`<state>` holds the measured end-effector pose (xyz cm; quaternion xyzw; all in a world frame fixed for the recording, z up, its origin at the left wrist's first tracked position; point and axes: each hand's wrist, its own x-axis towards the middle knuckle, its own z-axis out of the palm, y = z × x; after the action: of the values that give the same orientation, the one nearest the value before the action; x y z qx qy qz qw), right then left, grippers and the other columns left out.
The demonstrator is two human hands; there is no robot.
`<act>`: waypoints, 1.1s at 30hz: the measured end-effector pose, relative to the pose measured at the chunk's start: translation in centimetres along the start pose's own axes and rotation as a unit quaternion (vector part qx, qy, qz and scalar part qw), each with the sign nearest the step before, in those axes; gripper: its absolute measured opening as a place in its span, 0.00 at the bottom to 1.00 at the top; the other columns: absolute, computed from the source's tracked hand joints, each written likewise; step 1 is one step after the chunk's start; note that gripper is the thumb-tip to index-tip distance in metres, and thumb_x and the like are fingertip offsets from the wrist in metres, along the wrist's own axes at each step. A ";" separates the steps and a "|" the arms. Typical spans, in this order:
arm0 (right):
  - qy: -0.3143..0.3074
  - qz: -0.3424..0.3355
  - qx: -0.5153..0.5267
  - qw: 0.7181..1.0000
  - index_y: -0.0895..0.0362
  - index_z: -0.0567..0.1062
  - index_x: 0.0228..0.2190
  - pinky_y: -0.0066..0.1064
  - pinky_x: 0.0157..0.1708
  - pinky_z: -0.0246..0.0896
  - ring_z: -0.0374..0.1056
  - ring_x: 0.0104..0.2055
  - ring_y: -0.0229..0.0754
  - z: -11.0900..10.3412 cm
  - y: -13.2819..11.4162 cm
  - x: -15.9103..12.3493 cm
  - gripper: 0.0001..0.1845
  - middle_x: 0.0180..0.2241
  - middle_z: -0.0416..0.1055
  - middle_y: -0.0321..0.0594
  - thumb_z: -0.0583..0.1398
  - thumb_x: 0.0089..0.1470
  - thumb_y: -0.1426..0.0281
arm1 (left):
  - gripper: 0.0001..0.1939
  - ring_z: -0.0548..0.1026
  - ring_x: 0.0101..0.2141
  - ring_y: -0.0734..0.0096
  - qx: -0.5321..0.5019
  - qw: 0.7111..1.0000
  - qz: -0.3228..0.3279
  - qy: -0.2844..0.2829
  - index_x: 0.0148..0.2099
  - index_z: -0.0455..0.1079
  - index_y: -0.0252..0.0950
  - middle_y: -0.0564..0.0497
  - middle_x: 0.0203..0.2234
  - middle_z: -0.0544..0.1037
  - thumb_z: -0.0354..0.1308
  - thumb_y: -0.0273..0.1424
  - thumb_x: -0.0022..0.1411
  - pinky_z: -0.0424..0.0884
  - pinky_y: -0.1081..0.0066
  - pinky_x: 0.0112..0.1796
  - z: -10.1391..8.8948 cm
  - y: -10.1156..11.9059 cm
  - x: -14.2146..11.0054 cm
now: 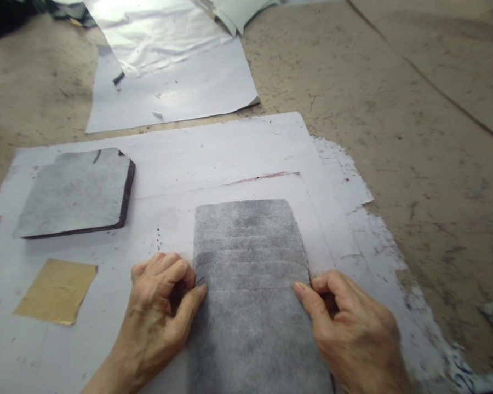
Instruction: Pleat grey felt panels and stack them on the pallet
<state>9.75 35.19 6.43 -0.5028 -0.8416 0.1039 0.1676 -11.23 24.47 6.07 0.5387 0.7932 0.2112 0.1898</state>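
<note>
A grey, felt-like fabric piece (254, 328) lies lengthwise before me, with several crosswise creases or layered edges near its far end. My left hand (160, 306) pinches its left edge between thumb and fingers. On the opposite edge, at about the same height, my right hand (349, 323) pinches it likewise. The near end of the piece runs out of the bottom of the view. To the left of it sits a stack of grey pieces (76, 189) with dark edges and cut corners, touched by neither hand.
White paper sheets (246, 142) with a torn right edge cover the brown work surface (394, 109). A tan square (57, 290) lies left of my left hand. Farther back are another white sheet (181, 98) and a shiny clear plastic sheet (156, 33).
</note>
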 end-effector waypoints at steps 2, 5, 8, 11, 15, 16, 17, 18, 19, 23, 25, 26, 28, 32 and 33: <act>0.011 -0.002 -0.020 1.000 0.54 0.63 0.21 0.28 0.17 0.53 0.63 0.19 0.37 -0.1 0.1 -0.3 0.15 0.17 0.64 0.34 0.52 0.57 0.62 | 0.10 0.64 0.28 0.68 0.024 0.999 0.004 0.026 0.26 0.56 0.39 0.55 0.22 0.64 0.51 0.33 0.58 0.57 0.61 0.36 0.2 0.3 -0.3; 0.033 -0.018 -0.031 0.999 0.56 0.66 0.28 0.30 0.22 0.58 0.65 0.24 0.39 -0.6 0.3 -0.3 0.12 0.23 0.67 0.38 0.53 0.57 0.60 | 0.07 0.66 0.34 0.63 0.048 0.996 -0.005 0.072 0.37 0.61 0.38 0.50 0.30 0.68 0.54 0.35 0.57 0.60 0.58 0.39 0.2 0.3 -0.7; 0.044 -0.077 -0.022 0.996 0.59 0.67 0.38 0.35 0.31 0.62 0.67 0.34 0.45 -1.2 0.7 0.6 0.13 0.32 0.69 0.45 0.54 0.57 0.62 | 0.22 0.66 0.43 0.56 0.076 0.990 0.026 0.112 0.52 0.58 0.36 0.43 0.42 0.67 0.55 0.35 0.56 0.61 0.56 0.45 -0.1 0.2 -0.6; 0.029 -0.143 0.027 0.989 0.59 0.67 0.42 0.37 0.38 0.63 0.66 0.39 0.46 -1.2 1.1 2.6 0.13 0.38 0.70 0.45 0.57 0.55 0.67 | 0.25 0.64 0.48 0.55 0.091 0.987 0.086 0.103 0.55 0.55 0.35 0.41 0.47 0.66 0.55 0.34 0.57 0.60 0.56 0.47 -0.3 0.1 0.5; -0.050 -0.204 0.092 0.973 0.58 0.68 0.40 0.37 0.41 0.64 0.65 0.42 0.45 -0.4 1.4 5.6 0.14 0.38 0.70 0.42 0.60 0.49 0.73 | 0.21 0.66 0.46 0.57 0.103 0.986 0.128 0.038 0.52 0.58 0.37 0.44 0.46 0.68 0.55 0.32 0.56 0.61 0.58 0.44 -0.5 0.1 2.5; -0.071 -0.210 0.093 0.971 0.58 0.69 0.39 0.37 0.40 0.64 0.65 0.41 0.45 -0.2 1.4 6.1 0.14 0.37 0.70 0.41 0.61 0.47 0.74 | 0.20 0.66 0.44 0.58 0.104 0.986 0.131 0.024 0.50 0.59 0.37 0.45 0.44 0.69 0.55 0.32 0.55 0.61 0.58 0.43 -0.6 0.1 2.9; -0.089 -0.208 0.092 0.970 0.58 0.69 0.37 0.36 0.39 0.63 0.65 0.40 0.44 0.0 1.4 6.6 0.14 0.36 0.70 0.40 0.62 0.44 0.75 | 0.18 0.67 0.42 0.59 0.102 0.986 0.130 0.013 0.48 0.59 0.37 0.46 0.42 0.69 0.55 0.33 0.54 0.62 0.59 0.41 -0.6 0.1 3.2; -0.108 -0.199 0.092 0.970 0.57 0.69 0.35 0.35 0.37 0.63 0.65 0.38 0.43 0.0 1.4 6.9 0.14 0.34 0.70 0.39 0.63 0.42 0.75 | 0.17 0.68 0.40 0.60 0.096 0.988 0.122 0.003 0.46 0.60 0.37 0.47 0.39 0.70 0.56 0.33 0.54 0.62 0.59 0.40 -0.7 0.1 3.4; -0.125 -0.185 0.094 0.970 0.56 0.69 0.33 0.34 0.35 0.62 0.65 0.37 0.42 0.1 1.3 7.1 0.13 0.32 0.69 0.37 0.63 0.41 0.76 | 0.16 0.68 0.37 0.61 0.087 0.990 0.109 -0.007 0.45 0.60 0.37 0.48 0.36 0.70 0.56 0.34 0.53 0.61 0.60 0.39 -0.8 0.1 3.6; -0.139 -0.122 0.095 0.978 0.55 0.69 0.26 0.30 0.29 0.58 0.63 0.32 0.40 0.0 1.2 7.1 0.11 0.27 0.66 0.33 0.64 0.37 0.75 | 0.14 0.68 0.33 0.62 0.057 0.996 0.050 -0.038 0.39 0.62 0.37 0.51 0.29 0.68 0.56 0.37 0.50 0.61 0.60 0.36 -1.1 0.3 4.1; -0.125 -0.113 0.090 0.982 0.55 0.67 0.23 0.30 0.28 0.56 0.62 0.32 0.40 0.1 1.1 6.9 0.11 0.26 0.65 0.33 0.64 0.36 0.76 | 0.13 0.67 0.33 0.61 0.060 0.997 0.022 -0.048 0.34 0.62 0.38 0.51 0.29 0.68 0.57 0.40 0.49 0.61 0.61 0.35 -1.2 0.5 4.4; -0.121 -0.114 0.092 0.982 0.55 0.66 0.22 0.30 0.28 0.56 0.62 0.31 0.40 0.1 1.0 6.8 0.11 0.26 0.65 0.34 0.64 0.36 0.76 | 0.13 0.66 0.34 0.61 0.061 0.997 0.011 -0.050 0.32 0.62 0.38 0.50 0.29 0.68 0.57 0.41 0.48 0.61 0.62 0.34 -1.3 0.6 4.5; -0.116 -0.112 0.103 0.981 0.55 0.65 0.22 0.31 0.29 0.56 0.62 0.31 0.40 0.2 0.9 6.5 0.11 0.26 0.65 0.34 0.63 0.38 0.75 | 0.14 0.66 0.32 0.63 0.061 0.997 -0.017 -0.052 0.28 0.61 0.38 0.51 0.27 0.67 0.58 0.43 0.47 0.60 0.63 0.34 -1.4 0.8 4.4; -0.111 -0.046 0.111 0.986 0.56 0.69 0.29 0.29 0.26 0.58 0.64 0.27 0.38 0.0 0.8 5.8 0.10 0.24 0.67 0.34 0.64 0.41 0.70 | 0.17 0.64 0.25 0.69 0.044 0.992 -0.096 -0.071 0.23 0.60 0.38 0.54 0.23 0.65 0.55 0.46 0.50 0.59 0.66 0.29 -1.5 0.8 3.2; -0.115 -0.026 0.126 0.985 0.56 0.70 0.31 0.29 0.25 0.58 0.64 0.26 0.38 -0.2 0.9 5.6 0.12 0.24 0.67 0.33 0.64 0.42 0.67 | 0.18 0.64 0.25 0.69 0.029 0.991 -0.110 -0.071 0.24 0.61 0.38 0.54 0.23 0.66 0.55 0.48 0.50 0.59 0.66 0.29 -1.5 0.8 2.7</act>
<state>8.06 40.58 7.28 -0.4402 -0.8484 0.2617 0.1338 -12.37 27.04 7.57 0.4670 0.8379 0.1272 0.2524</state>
